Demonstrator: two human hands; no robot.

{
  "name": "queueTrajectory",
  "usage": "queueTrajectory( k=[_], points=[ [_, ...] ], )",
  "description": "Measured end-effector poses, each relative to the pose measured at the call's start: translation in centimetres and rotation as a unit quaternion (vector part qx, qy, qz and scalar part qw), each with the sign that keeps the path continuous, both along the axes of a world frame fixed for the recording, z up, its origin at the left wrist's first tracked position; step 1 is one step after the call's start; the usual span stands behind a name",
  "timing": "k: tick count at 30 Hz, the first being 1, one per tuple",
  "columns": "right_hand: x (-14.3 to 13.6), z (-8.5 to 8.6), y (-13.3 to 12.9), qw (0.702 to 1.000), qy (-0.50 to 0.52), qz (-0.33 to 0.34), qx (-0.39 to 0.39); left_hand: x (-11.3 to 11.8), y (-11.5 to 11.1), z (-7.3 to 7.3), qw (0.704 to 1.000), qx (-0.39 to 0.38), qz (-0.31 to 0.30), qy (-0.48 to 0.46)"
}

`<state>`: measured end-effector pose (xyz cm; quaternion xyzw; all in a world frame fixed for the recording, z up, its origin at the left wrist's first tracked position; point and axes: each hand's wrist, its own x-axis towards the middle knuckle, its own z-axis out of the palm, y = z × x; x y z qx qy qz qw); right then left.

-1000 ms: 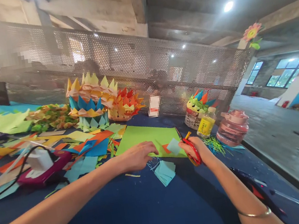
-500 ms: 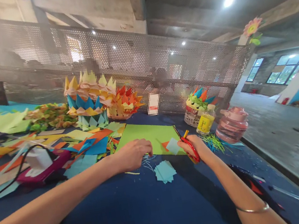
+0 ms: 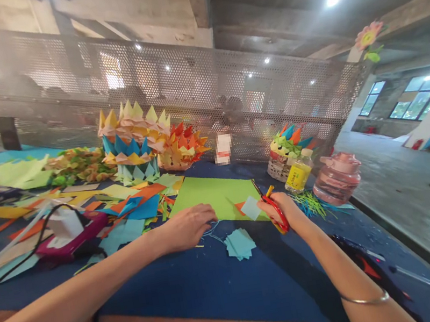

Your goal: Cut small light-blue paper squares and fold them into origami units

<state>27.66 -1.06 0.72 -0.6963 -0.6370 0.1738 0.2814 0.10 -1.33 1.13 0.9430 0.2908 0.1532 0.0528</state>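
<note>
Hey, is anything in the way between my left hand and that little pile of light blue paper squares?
Nothing tall: between your left hand and the pile of light blue paper squares, only some thin light blue paper strips lie low on the dark blue tabletop, near your fingertips.

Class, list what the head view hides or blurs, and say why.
All in the head view:
Left hand: whether it pinches thin blue strips; the hand itself hides this.
Right hand: exactly how it holds the red scissors; the two overlap.
Blue squares: how many; they overlap.
Bottle label: its wording; too small.
White object by the mesh screen: what it is; pixelated.
</note>
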Motion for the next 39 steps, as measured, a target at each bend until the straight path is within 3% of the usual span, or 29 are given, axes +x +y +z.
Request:
queueTrajectory(
  k=[3,6,8,15,20,27,34,36,39],
  points=[
    [-0.1,0.1,-0.1,1.0,-0.004,0.0,0.0,0.8,-0.1,-0.3,0.999,0.001,0.045,0.013],
    [0.0,0.2,-0.1,1.0,-0.007,0.005,-0.002,1.0,0.2,-0.4,0.982,0.019,0.185,0.039],
    [0.1,0.2,0.0,1.0,-0.01,0.004,-0.003,0.9,0.4,-0.4,0.97,0.014,0.239,0.049],
    [0.2,0.1,0.1,1.0,-0.021,-0.001,-0.001,1.9,0.8,-0.3,0.972,-0.115,0.206,0.013],
    [0.0,0.5,-0.1,1.0,-0.028,-0.002,-0.001,2.9,1.1,-0.6,0.974,-0.068,0.213,-0.02],
    [0.0,0.5,-0.1,1.0,-0.03,0.006,0.001,3.6,0.8,-1.1,0.976,-0.04,0.212,0.018],
    [0.6,-0.2,0.2,0.999,-0.032,0.01,0.008,1.5,0.1,0.8,0.974,-0.103,0.191,0.065],
    [0.6,-0.4,0.4,0.999,-0.035,0.005,0.011,1.2,0.3,0.8,0.977,-0.099,0.185,0.036],
    [0.6,-0.6,0.5,0.999,-0.038,0.001,0.012,1.2,0.4,0.2,0.984,-0.126,0.124,0.013]
  ],
)
